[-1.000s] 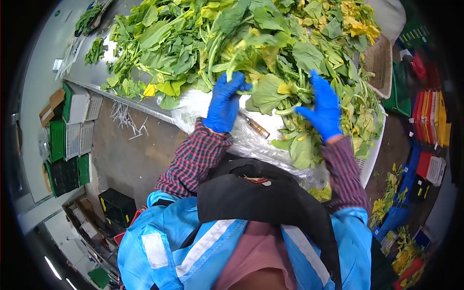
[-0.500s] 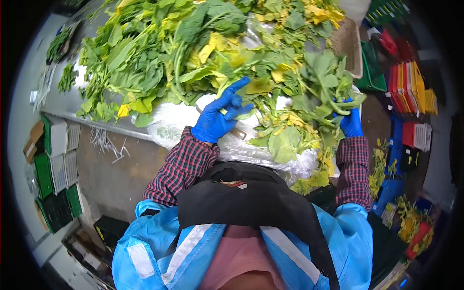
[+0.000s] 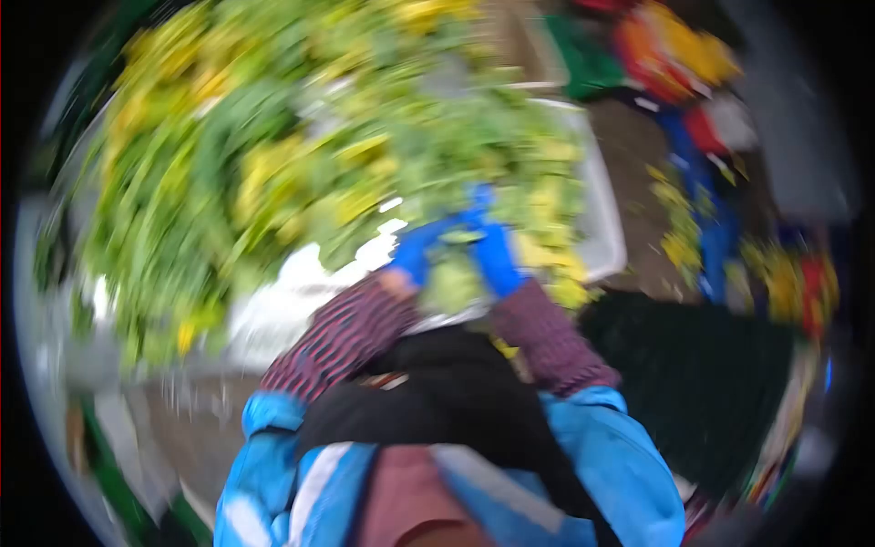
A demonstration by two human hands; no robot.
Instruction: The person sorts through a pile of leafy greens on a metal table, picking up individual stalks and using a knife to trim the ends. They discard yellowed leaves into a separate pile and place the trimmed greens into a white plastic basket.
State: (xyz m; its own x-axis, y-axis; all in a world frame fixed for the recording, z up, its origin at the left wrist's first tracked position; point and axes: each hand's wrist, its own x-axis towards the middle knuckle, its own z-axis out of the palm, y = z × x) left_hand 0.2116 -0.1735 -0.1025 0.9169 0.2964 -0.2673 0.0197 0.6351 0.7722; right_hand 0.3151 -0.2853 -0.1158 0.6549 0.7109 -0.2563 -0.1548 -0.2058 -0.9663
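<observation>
The view is smeared by motion. My left hand (image 3: pixel 419 252), in a blue glove, is at the near edge of a large heap of green and yellowing leafy greens (image 3: pixel 301 164). Close beside it on the right is my right hand (image 3: pixel 495 255), also in a blue glove. The two hands come together at the top, and a pale green leaf (image 3: pixel 453 281) shows between and below them. Blur hides the fingers, so I cannot make out what either hand grips. Clear plastic wrapping (image 3: pixel 283 301) lies under the heap's near edge.
A white tray (image 3: pixel 606 219) with leaves in it stands on the right. Beyond are a green crate (image 3: pixel 579 55) and red and yellow crates (image 3: pixel 670 50). A dark green surface (image 3: pixel 688 383) is at lower right. Fallen yellow leaves (image 3: pixel 679 232) lie on the floor.
My right hand, earlier gripping a leafy stalk at the right, has moved in beside my left hand. The whole view has swung to the right, showing more of the white tray.
</observation>
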